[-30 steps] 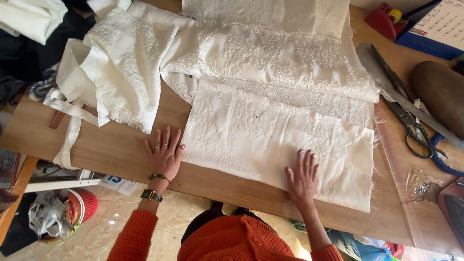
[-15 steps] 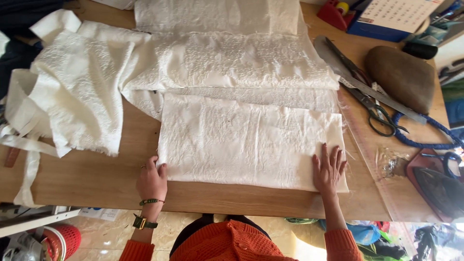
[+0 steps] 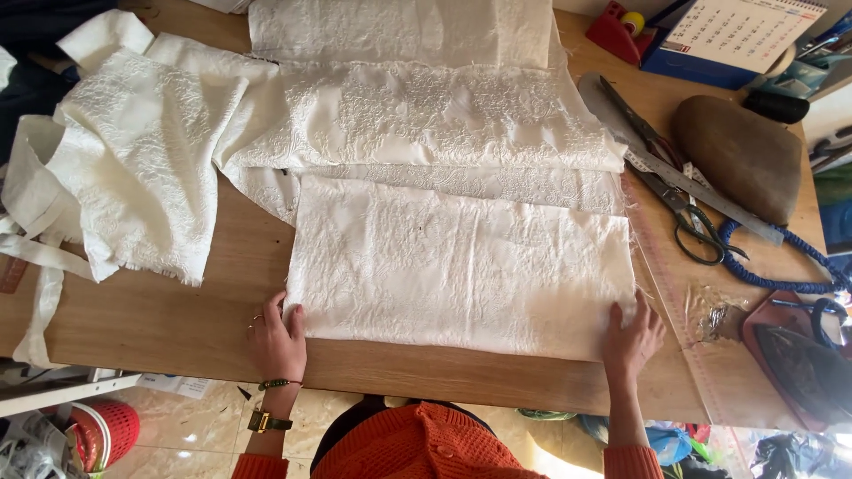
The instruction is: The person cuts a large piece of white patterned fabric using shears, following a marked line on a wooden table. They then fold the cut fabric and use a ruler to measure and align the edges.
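Observation:
A folded piece of white embossed fabric point(image 3: 457, 266) lies flat on the wooden table point(image 3: 160, 319), near its front edge. My left hand point(image 3: 277, 337) rests at the fabric's near left corner, fingers touching its edge. My right hand point(image 3: 632, 333) presses on the near right corner, fingers spread over the cloth. Neither hand lifts anything. More of the same white fabric point(image 3: 417, 115) lies in layers behind it, and another bunched piece point(image 3: 133, 160) with loose strips hangs toward the left edge.
Right of the fabric lie large scissors point(image 3: 674, 191), a metal ruler point(image 3: 701, 186), a brown rounded pad point(image 3: 737, 155), a blue cord point(image 3: 763, 266) and an iron point(image 3: 803, 364). A desk calendar point(image 3: 737, 35) stands at the back right. A red basket point(image 3: 102, 430) sits on the floor.
Both hands slid outward along the fabric's near edge to its two corners. The view shifted, so the cloth sits more centred.

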